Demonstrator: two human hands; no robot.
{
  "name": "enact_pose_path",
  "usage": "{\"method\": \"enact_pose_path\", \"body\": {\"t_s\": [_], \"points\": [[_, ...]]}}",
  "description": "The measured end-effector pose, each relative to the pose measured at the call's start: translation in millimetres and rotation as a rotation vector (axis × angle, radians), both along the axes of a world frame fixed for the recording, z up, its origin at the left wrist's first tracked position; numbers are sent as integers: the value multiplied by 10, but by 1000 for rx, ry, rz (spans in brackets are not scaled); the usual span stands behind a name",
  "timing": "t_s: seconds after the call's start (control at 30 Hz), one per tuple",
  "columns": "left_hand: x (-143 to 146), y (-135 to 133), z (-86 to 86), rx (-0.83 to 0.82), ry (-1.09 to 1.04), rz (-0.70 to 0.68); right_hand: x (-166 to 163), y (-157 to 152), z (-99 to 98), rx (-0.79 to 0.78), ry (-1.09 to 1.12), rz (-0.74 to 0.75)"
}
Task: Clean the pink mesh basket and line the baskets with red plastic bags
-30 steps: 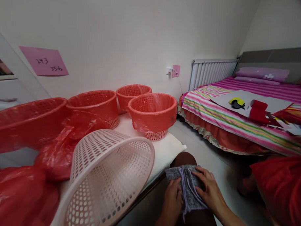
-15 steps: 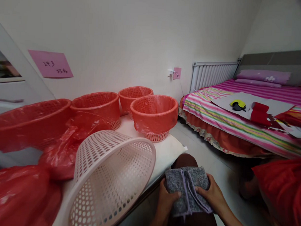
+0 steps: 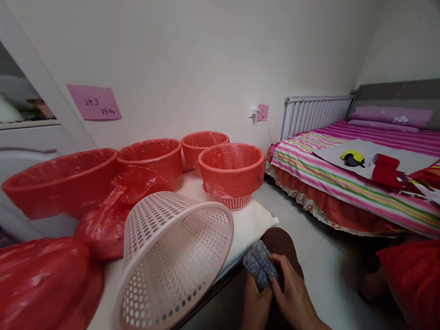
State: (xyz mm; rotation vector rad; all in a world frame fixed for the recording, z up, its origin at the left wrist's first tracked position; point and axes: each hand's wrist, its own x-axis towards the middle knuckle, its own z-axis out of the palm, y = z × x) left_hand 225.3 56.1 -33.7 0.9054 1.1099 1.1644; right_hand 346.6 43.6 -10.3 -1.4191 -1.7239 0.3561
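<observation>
Reaching low and close together, left hand [image 3: 257,296] and right hand [image 3: 290,289] pinch bunched grey cloth [image 3: 259,262].

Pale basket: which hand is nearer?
Left. The left hand is just right of the pale basket, gripping the grey cloth; the right hand, also on the cloth, is farther right of the basket.

Pale wall [image 3: 194,63] w/ striped bed [image 3: 310,170] nr it, lt grey flr [image 3: 294,213].
</observation>
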Motion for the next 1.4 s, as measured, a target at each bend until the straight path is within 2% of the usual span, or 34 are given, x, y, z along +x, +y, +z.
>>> {"method": "enact_pose_path", "body": {"t_s": [0.2,0.27,0.47,0.57,0.67,0.77,0.87,0.97,1.03,1.17,1.23,1.3,1.4], "points": [[-181,-182,161,-147,-596,-166,-38,-92,20,13,34,276],[-229,-196,219,-176,-597,-133,-24,-106,15,43,19,355],[-332,-153,264,-305,-455,129,89,-130,155,0,-109,478],[-347,-147,250,-327,-439,150,128,-139,230,-74,-64,518],[-335,-137,244,-351,-445,156,115,-153,194,-22,-20,521],[-345,-115,244,-384,-467,179,106,-165,66,74,-13,508],[-404,-94,255,-392,-494,225,150,-163,-55,99,16,479],[-468,-89,285,-352,-517,266,209,-173,-82,90,120,281],[-475,-100,306,-315,-529,263,211,-216,-56,23,171,171],[-375,-158,308,-269,-553,217,106,-377,-57,-226,99,180],[-293,-205,288,-266,-546,188,54,-426,-123,-311,46,121],[-214,-256,262,-267,-532,151,37,-414,-213,-355,50,9],[-140,-310,231,-272,-514,109,75,-307,-330,-353,192,-106]]}}
